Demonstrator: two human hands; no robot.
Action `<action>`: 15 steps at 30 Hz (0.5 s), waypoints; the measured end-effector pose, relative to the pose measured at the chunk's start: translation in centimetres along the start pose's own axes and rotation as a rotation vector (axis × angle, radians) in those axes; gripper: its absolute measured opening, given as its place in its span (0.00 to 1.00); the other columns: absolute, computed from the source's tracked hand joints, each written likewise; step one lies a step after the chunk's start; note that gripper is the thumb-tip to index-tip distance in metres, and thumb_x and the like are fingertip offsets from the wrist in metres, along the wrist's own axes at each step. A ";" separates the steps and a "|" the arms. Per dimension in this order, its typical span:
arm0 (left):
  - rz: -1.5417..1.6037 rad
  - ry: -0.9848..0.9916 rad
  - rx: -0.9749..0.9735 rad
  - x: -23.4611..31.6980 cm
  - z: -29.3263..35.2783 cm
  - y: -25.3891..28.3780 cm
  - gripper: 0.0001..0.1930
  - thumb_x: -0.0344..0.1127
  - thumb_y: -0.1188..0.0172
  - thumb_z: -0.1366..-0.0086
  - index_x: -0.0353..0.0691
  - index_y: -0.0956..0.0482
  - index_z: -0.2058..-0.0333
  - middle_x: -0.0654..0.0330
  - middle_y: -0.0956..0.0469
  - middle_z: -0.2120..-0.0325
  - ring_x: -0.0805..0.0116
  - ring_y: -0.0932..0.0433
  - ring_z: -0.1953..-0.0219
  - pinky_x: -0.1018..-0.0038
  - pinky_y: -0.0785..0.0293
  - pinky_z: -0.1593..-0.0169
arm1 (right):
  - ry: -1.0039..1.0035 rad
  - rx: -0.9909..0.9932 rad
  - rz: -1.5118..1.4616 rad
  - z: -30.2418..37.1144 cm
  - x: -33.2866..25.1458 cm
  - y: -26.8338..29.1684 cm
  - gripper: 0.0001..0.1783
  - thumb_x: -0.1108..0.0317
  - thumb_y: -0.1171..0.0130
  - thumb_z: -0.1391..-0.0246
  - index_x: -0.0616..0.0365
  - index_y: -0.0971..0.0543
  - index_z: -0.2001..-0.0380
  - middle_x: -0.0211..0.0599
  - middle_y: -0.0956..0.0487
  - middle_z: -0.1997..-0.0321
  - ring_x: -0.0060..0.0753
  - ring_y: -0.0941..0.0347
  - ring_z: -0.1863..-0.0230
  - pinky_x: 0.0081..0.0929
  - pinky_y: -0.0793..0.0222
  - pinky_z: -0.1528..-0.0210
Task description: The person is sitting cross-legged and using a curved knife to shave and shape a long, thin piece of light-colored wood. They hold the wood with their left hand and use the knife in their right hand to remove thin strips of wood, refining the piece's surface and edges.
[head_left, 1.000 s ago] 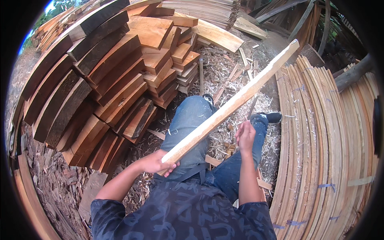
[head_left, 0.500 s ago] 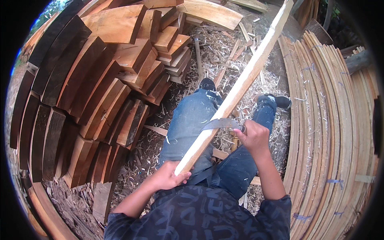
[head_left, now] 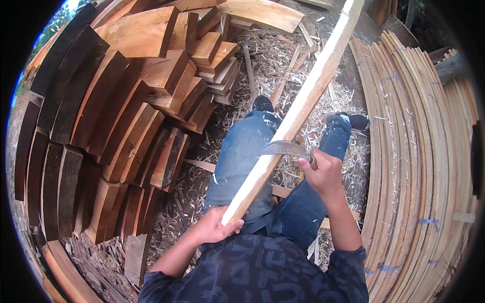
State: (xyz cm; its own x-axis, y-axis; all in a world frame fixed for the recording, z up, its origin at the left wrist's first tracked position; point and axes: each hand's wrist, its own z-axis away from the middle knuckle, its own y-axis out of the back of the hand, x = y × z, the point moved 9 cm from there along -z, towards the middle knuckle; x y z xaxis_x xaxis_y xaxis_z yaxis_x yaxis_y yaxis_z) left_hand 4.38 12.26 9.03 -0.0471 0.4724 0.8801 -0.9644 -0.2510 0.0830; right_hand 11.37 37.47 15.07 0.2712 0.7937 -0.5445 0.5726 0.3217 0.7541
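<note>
A long pale wooden pole slants from my lap up to the far right, lying across my left thigh. My left hand is closed around its near end. My right hand grips the handle of a curved knife, a sickle-like blade whose metal lies across the pole about a third of the way up. The blade's tip reaches past the pole's left edge. Most of the handle is hidden inside my right fist.
Stacked thick reddish-brown planks rise at my left. Bundles of long thin wooden strips, tied with bluish bands, lie along my right. Wood shavings and loose offcuts cover the ground around my legs. A broad curved board lies at the far end.
The pole has turned a little in my left hand, showing a brighter white face. The knife and my right hand sit slightly farther right, and the view has shifted a little.
</note>
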 end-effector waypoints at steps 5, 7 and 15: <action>-0.107 -0.005 0.125 0.5 0.6 0.9 0.14 0.33 0.42 0.37 0.31 0.25 0.56 0.57 0.20 0.78 0.72 0.20 0.76 0.75 0.25 0.70 | 0.139 0.048 0.094 -1.4 -2.0 -0.4 0.31 0.41 0.41 0.49 0.54 0.36 0.89 0.33 0.35 0.91 0.37 0.32 0.89 0.31 0.38 0.86; -0.111 0.003 0.157 0.7 0.8 1.1 0.14 0.33 0.42 0.37 0.30 0.25 0.57 0.53 0.20 0.78 0.68 0.18 0.74 0.72 0.23 0.68 | 0.221 0.083 0.160 -2.4 -2.0 -0.1 0.31 0.40 0.42 0.49 0.53 0.36 0.89 0.33 0.35 0.91 0.36 0.32 0.89 0.31 0.38 0.86; 0.041 0.017 0.174 -0.8 0.6 0.4 0.15 0.34 0.42 0.37 0.29 0.27 0.57 0.55 0.21 0.79 0.70 0.20 0.76 0.73 0.24 0.69 | -0.020 0.189 0.210 -6.8 3.3 0.2 0.33 0.41 0.51 0.42 0.59 0.32 0.87 0.39 0.30 0.89 0.47 0.29 0.85 0.39 0.35 0.81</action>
State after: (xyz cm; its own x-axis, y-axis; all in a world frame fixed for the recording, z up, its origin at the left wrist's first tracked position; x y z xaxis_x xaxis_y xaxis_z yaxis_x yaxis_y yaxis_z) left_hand 4.14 11.29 8.61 -0.0919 0.4727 0.8764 -0.9020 -0.4124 0.1278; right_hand 7.13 43.67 15.87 0.4130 0.8219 -0.3923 0.6361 0.0480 0.7701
